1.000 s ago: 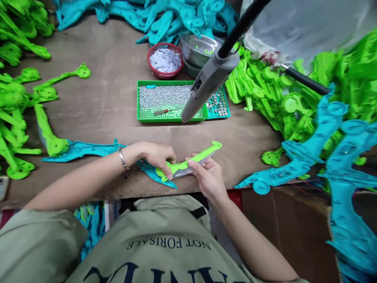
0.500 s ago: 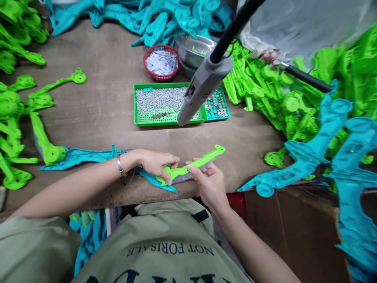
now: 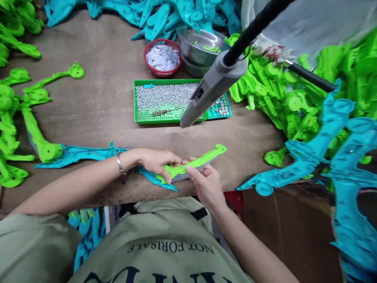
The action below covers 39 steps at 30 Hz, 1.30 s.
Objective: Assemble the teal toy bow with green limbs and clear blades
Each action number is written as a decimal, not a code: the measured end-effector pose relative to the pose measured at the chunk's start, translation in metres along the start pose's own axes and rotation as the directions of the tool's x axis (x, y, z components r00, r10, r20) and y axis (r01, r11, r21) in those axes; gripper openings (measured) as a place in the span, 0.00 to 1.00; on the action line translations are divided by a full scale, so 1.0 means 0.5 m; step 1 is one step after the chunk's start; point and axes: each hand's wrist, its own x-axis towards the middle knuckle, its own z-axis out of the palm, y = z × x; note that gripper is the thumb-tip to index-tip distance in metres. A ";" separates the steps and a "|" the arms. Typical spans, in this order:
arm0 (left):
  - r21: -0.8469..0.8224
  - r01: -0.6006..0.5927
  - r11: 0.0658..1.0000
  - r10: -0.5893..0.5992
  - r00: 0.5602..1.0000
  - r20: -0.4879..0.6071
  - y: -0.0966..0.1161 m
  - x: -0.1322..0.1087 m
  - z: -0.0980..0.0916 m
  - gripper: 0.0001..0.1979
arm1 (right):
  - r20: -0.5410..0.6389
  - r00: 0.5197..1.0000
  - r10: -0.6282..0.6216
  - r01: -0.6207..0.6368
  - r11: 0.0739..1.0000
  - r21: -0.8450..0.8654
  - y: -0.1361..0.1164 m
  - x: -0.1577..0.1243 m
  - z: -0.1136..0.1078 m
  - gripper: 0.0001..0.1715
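A long bright-green plastic part (image 3: 203, 159) with a greyish strip along its lower side is held in both hands near the table's front edge. My left hand (image 3: 157, 163) grips its left end, thumb on the near side and fingers partly hidden behind. My right hand (image 3: 206, 182) pinches the middle of the part between thumb and fingers. Under my left wrist a blue plastic part (image 3: 85, 152) lies on the table, its tip showing below the hand. Thin wires run near that wrist.
An electric screwdriver (image 3: 206, 92) hangs above a green tray (image 3: 171, 121) of small screws. Behind are a red basket (image 3: 161, 73) of whitish pieces and a metal bowl (image 3: 194, 49). Green parts (image 3: 294, 102) pile up at right; blue parts (image 3: 165, 17) lie at the back.
The hanging screwdriver has shifted slightly right in view. Both hands keep hold of the green part, with only a slight shift of the right hand.
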 end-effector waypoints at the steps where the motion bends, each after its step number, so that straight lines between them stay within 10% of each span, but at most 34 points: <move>1: -0.001 0.000 1.000 0.000 1.000 0.002 0.000 0.000 0.000 0.17 | 0.001 1.000 0.015 -0.015 1.000 0.001 0.004 0.000 0.002 0.29; 13: 0.060 0.115 0.992 -0.117 0.993 0.033 -0.017 -0.040 -0.027 0.20 | -0.038 0.986 -0.160 0.156 0.983 -0.102 0.006 0.013 0.014 0.27; 39: -0.259 0.033 0.965 -0.019 0.998 0.055 -0.063 -0.035 -0.027 0.19 | 0.167 0.976 0.143 -0.131 0.988 -0.080 0.066 -0.023 0.062 0.24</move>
